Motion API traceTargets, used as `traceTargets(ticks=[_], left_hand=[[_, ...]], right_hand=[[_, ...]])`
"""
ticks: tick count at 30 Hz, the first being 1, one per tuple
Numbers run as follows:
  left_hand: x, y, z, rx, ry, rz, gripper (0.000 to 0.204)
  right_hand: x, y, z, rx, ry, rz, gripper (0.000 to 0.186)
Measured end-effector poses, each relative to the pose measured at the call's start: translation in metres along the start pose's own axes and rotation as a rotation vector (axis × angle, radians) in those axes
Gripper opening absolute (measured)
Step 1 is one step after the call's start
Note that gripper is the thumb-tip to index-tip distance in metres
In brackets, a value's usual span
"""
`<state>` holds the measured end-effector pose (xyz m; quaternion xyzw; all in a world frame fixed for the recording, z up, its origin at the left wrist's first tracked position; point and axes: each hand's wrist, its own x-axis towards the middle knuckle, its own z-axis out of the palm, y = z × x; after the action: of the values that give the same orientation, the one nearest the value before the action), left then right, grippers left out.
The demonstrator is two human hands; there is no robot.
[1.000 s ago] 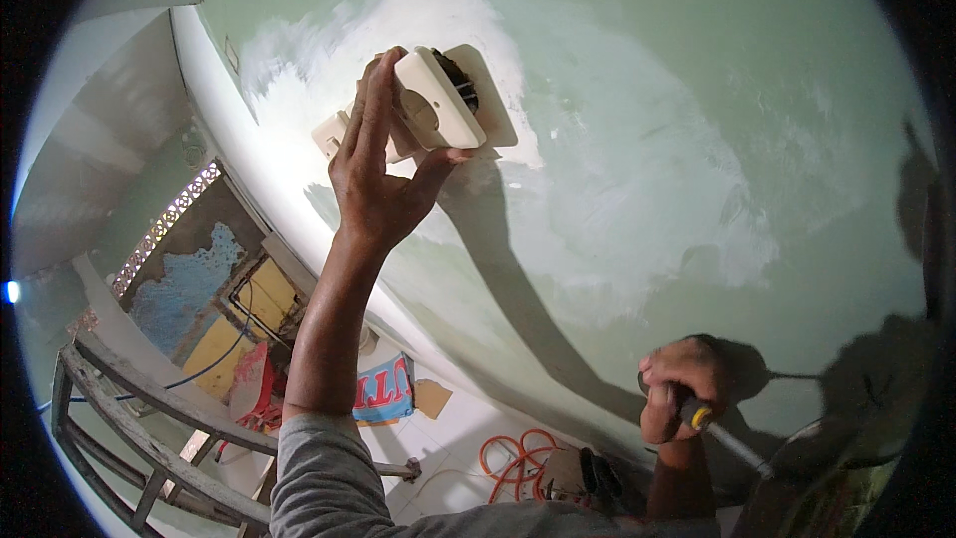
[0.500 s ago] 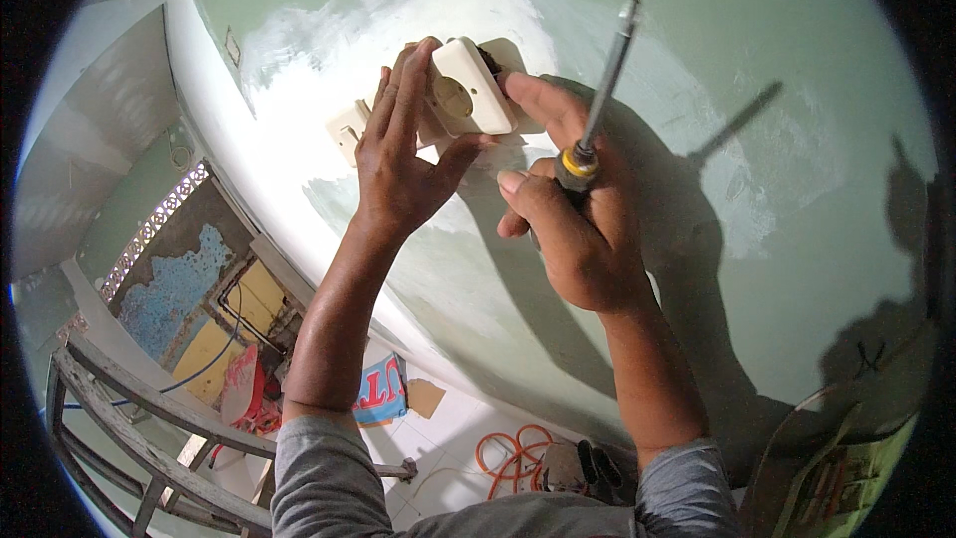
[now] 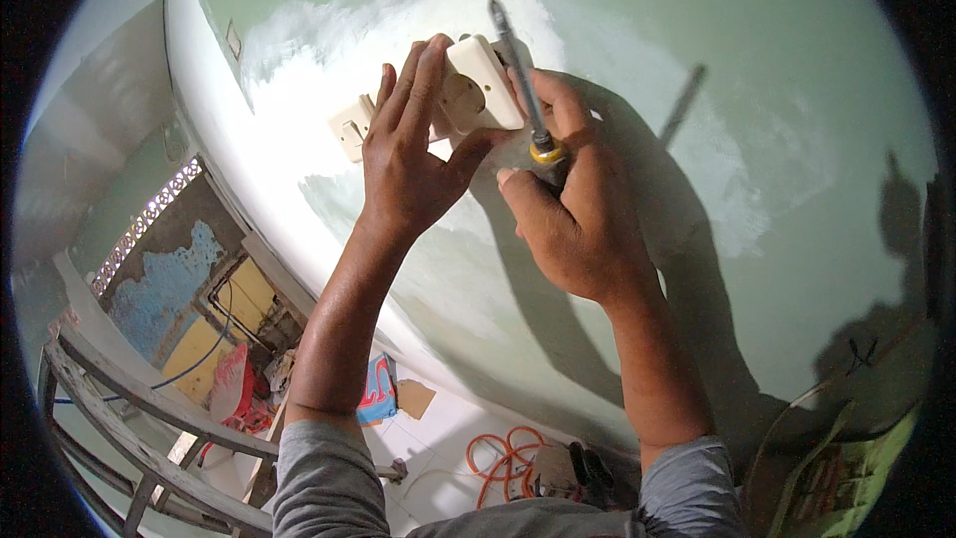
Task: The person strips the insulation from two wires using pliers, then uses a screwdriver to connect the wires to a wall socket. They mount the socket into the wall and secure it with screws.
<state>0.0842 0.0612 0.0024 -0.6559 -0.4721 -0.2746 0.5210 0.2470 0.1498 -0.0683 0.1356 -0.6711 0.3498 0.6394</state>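
A cream wall socket stands tilted at the wall, its right side away from the surface. My left hand grips it, fingers along its left side and thumb under its lower edge. In my right hand is a screwdriver, its dark handle with a yellow ring held in the palm and its shaft pointing up across the socket's right side. The right index finger reaches to the socket's right edge; its tip is partly hidden. Left of the socket sits a cream light switch, partly behind my left fingers.
The green wall has white patches around the socket. Down at the left is a grey metal railing. An orange hose lies coiled on the white tiled floor, with a blue and red box nearby.
The screwdriver's shaft has swung left, from right of the socket to across its right side. My right hand has turned with it. The socket has shifted slightly right in view.
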Motion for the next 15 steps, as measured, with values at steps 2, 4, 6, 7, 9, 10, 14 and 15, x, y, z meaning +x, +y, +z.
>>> traceTargets(ticks=[2, 4, 6, 7, 9, 10, 14, 15], left_hand=[[0.002, 0.001, -0.002, 0.034, 0.0, 0.025, 0.102], [0.004, 0.002, -0.005, 0.054, -0.007, 0.033, 0.102], [0.005, 0.004, -0.009, 0.057, -0.017, 0.024, 0.103], [0.005, 0.004, -0.01, 0.05, -0.002, 0.021, 0.103], [0.001, 0.002, -0.011, 0.04, -0.004, -0.004, 0.102], [0.001, 0.002, -0.008, 0.025, -0.009, -0.011, 0.102], [-0.001, -0.005, 0.029, -0.092, 0.053, 0.086, 0.098], [-0.02, -0.01, 0.043, -0.181, -0.016, -0.03, 0.096]], right_hand=[[-0.002, 0.003, 0.004, -0.007, 0.04, -0.006, 0.062], [-0.004, 0.008, 0.009, 0.019, 0.107, -0.018, 0.058], [-0.005, 0.005, 0.011, 0.097, 0.173, -0.012, 0.054], [-0.006, 0.0, 0.012, 0.151, 0.194, 0.025, 0.053], [-0.011, -0.016, 0.014, 0.252, 0.242, 0.121, 0.051], [-0.017, -0.023, 0.012, 0.296, 0.275, 0.184, 0.05], [-0.077, -0.016, -0.001, 0.385, 0.402, 0.267, 0.04], [-0.11, -0.017, -0.005, 0.331, 0.343, 0.342, 0.036]])
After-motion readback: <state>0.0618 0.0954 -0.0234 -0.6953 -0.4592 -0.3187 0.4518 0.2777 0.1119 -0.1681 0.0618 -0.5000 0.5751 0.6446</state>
